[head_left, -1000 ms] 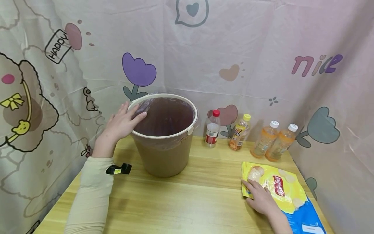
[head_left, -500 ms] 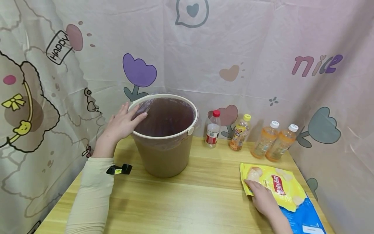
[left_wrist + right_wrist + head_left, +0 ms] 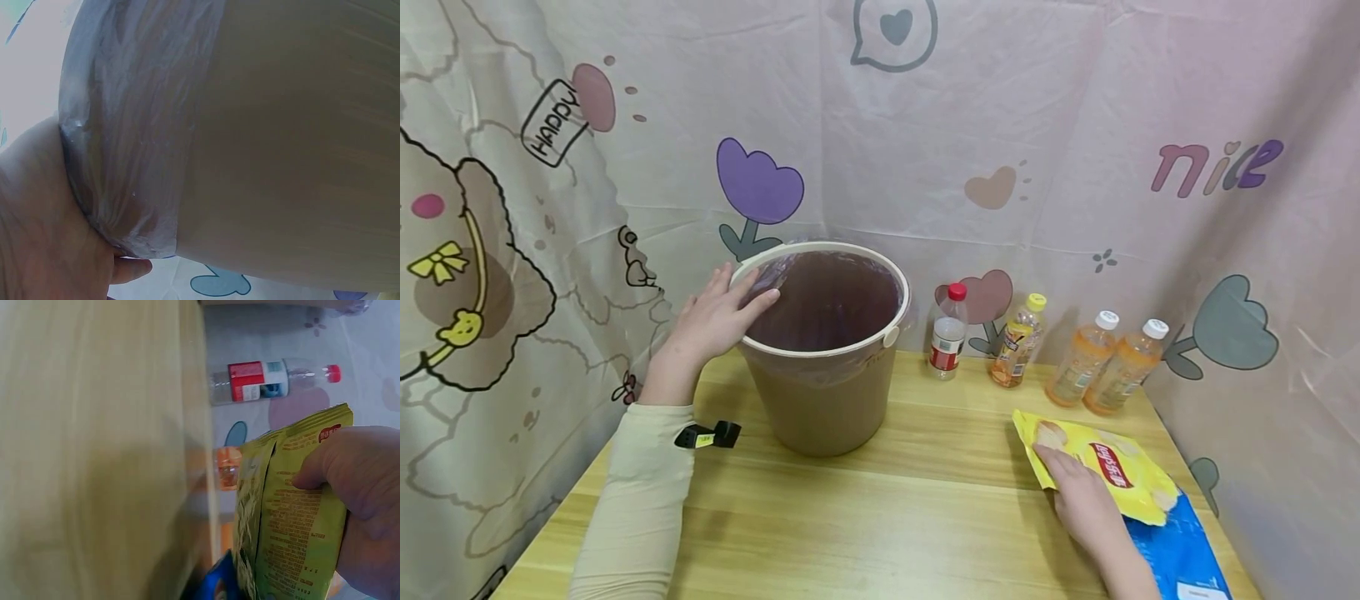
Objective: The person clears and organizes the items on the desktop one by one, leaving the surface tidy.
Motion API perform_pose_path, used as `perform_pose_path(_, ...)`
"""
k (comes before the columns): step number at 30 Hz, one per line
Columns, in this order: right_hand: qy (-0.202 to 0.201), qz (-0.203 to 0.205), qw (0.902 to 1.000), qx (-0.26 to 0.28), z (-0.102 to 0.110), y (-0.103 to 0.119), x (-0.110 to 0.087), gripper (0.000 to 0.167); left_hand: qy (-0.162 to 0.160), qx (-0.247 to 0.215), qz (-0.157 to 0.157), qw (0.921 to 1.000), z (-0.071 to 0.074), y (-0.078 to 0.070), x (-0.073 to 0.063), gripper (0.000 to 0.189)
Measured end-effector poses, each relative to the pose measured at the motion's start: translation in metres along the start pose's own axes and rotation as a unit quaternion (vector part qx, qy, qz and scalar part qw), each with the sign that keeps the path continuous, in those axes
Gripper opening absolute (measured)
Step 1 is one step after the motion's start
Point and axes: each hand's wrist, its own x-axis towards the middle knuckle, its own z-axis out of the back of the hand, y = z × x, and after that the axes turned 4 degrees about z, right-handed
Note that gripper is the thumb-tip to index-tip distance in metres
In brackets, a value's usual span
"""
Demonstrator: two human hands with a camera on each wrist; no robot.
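Note:
In the head view my left hand (image 3: 715,317) rests on the left side of the rim of a brown trash bin (image 3: 827,400), fingers spread and the thumb over the opening. A clear plastic liner (image 3: 144,125) is folded over the bin's edge. My right hand (image 3: 1078,500) grips the left edge of a yellow Lay's chip bag (image 3: 1131,475), thumb on its printed back in the right wrist view and fingers on the front. That bag (image 3: 297,519) is raised and tilted at its held end. Partly beneath it lies a blue bag (image 3: 1176,542).
Along the back of the wooden table (image 3: 850,533) stand a red-capped bottle (image 3: 947,337), a yellow-capped bottle (image 3: 1017,342) and two white-capped orange bottles (image 3: 1078,362). A printed curtain (image 3: 880,150) hangs behind the table and at both sides.
My right hand has closed on the chip bag's edge and lifted it, tilting the bag off the blue one. More of the blue bag shows. My left hand stays on the rim.

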Motion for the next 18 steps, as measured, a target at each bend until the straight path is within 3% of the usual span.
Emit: perform_pose_path(18,-0.067,0.035,0.9971,-0.002,0.025,0.01,0.011,0.07,0.001,-0.006,0.0,1.0,0.001,0.0,0.0,0.09)
